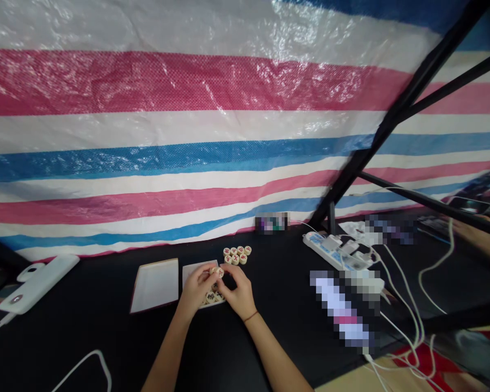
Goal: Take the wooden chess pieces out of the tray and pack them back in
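Observation:
My left hand (198,287) and my right hand (240,293) meet over a shallow white box (193,267). Between their fingertips are Chinese chess pieces (219,272), round and cream-coloured, and the fingers of both hands are closed around them. More pieces (210,297) with dark characters lie inside the box, partly covered by my hands. Beyond my right hand, several pieces with red characters (234,259) stand in two short rows on the black table. A brown band circles my right wrist.
The box lid (155,286) lies left of the box, white inside facing up. A white power strip (330,250) with plugs and cables sits at right, near a blurred-out phone (341,310). A white device (41,284) is at far left. Striped sheeting (167,163) hangs behind.

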Demonstrator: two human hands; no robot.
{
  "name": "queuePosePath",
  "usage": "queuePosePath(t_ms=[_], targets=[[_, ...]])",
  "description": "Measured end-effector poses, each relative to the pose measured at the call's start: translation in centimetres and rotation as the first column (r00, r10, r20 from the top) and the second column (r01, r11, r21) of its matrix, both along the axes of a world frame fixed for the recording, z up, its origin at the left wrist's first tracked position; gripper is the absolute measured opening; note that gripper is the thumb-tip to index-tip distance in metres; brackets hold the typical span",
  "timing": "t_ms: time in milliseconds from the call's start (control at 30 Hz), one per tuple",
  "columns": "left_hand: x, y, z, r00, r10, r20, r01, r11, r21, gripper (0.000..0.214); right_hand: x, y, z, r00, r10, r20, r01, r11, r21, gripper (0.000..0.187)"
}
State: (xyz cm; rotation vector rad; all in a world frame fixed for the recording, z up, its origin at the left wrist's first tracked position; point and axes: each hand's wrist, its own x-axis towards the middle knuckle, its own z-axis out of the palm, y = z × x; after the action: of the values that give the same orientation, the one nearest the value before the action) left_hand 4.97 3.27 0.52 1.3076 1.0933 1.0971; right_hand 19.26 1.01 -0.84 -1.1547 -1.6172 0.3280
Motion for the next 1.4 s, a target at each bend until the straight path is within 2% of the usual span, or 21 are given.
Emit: queuePosePath(t_ms=[67,133,233,333,400,467,533,567,633,700,733,767,833,933,1000,1067,1133,1233,1300,1400], targets=[[-0.3,0.0,0.0,1.000,0.023,0.021,-0.022,0.999,-0.025,0.041,0.9,0.2,-0.1,0.998,-0.068,-0.012,0.068,0.998,0.011,0.022],[-0.9,0.0,0.0,0.997,0.082,0.004,-0.082,0.996,-0.032,0.043,2.5,0.9,-0.3,0.975,-0.220,-0.019,0.220,0.975,0.015,0.024],[-1.8,0.2,-0.4,0.989,0.147,-0.009,-0.147,0.989,-0.030,0.043,5.9,2.1,-1.4,0.873,-0.485,0.056,0.487,0.873,-0.033,0.029],[-2.2,0.3,-1.1,0.986,0.164,-0.022,-0.164,0.986,-0.012,0.045,8.6,3.1,-2.9,0.807,-0.536,0.248,0.572,0.813,-0.107,0.028],[-2.1,0.4,-1.5,0.986,0.164,-0.033,-0.162,0.986,0.040,0.048,9.4,3.4,-3.6,0.791,-0.507,0.343,0.582,0.795,-0.169,0.027],[-1.8,0.3,-1.8,0.983,0.177,-0.049,-0.170,0.978,0.123,0.047,9.3,3.3,-3.6,0.787,-0.494,0.369,0.588,0.782,-0.207,0.029],[-1.4,0.1,-1.7,0.977,0.190,-0.095,-0.166,0.961,0.219,0.041,8.5,2.7,-2.8,0.799,-0.514,0.312,0.583,0.788,-0.196,0.032],[-1.2,-0.1,-1.6,0.971,0.198,-0.133,-0.157,0.950,0.269,0.038,7.8,2.3,-2.1,0.823,-0.505,0.260,0.556,0.811,-0.183,0.032],[-0.9,-0.5,-1.2,0.952,0.202,-0.231,-0.109,0.926,0.362,0.033,6.0,1.3,-0.6,0.906,-0.399,0.140,0.419,0.892,-0.169,0.031],[-0.5,-0.9,-0.9,0.925,0.203,-0.321,-0.047,0.899,0.435,0.030,3.8,0.2,0.9,0.987,-0.159,0.018,0.159,0.960,-0.232,0.030],[-0.4,-1.1,-0.8,0.913,0.201,-0.354,-0.016,0.887,0.462,0.030,2.7,-0.4,1.5,0.999,-0.053,-0.013,0.048,0.964,-0.262,0.032],[-0.3,-1.3,-0.8,0.902,0.200,-0.382,0.010,0.876,0.482,0.030,1.7,-0.8,2.0,1.000,0.001,-0.028,-0.008,0.964,-0.266,0.032],[0.0,-1.7,-0.9,0.879,0.207,-0.430,0.044,0.862,0.504,0.035,0.0,-1.4,2.7,0.998,0.040,-0.044,-0.051,0.959,-0.277,0.030],[0.2,-2.0,-1.1,0.842,0.224,-0.491,0.081,0.847,0.525,0.041,-0.8,-1.7,3.3,0.999,0.037,-0.035,-0.045,0.953,-0.298,0.022],[0.1,-2.0,-1.1,0.825,0.239,-0.513,0.107,0.825,0.555,0.040,-0.2,-1.5,3.3,0.999,0.027,-0.026,-0.034,0.955,-0.295,0.021],[0.0,-1.9,-1.0,0.819,0.264,-0.509,0.117,0.792,0.599,0.037,1.3,-0.9,2.9,0.998,-0.049,-0.035,0.038,0.964,-0.262,0.024],[-0.3,-1.8,-0.8,0.820,0.287,-0.495,0.110,0.770,0.629,0.035,3.6,-0.1,2.0,0.978,-0.202,-0.049,0.186,0.956,-0.225,0.029],[-0.8,-1.6,-0.8,0.827,0.308,-0.470,0.076,0.768,0.636,0.030,7.4,1.2,0.0,0.897,-0.442,-0.021,0.428,0.878,-0.213,0.037],[-1.0,-1.5,-0.8,0.834,0.315,-0.453,0.052,0.773,0.633,0.027,9.4,1.8,-1.3,0.862,-0.507,0.009,0.496,0.839,-0.223,0.041],[-1.2,-1.4,-0.9,0.841,0.301,-0.450,0.050,0.784,0.618,0.025,10.7,2.4,-2.5,0.869,-0.489,0.079,0.492,0.834,-0.248,0.035]])
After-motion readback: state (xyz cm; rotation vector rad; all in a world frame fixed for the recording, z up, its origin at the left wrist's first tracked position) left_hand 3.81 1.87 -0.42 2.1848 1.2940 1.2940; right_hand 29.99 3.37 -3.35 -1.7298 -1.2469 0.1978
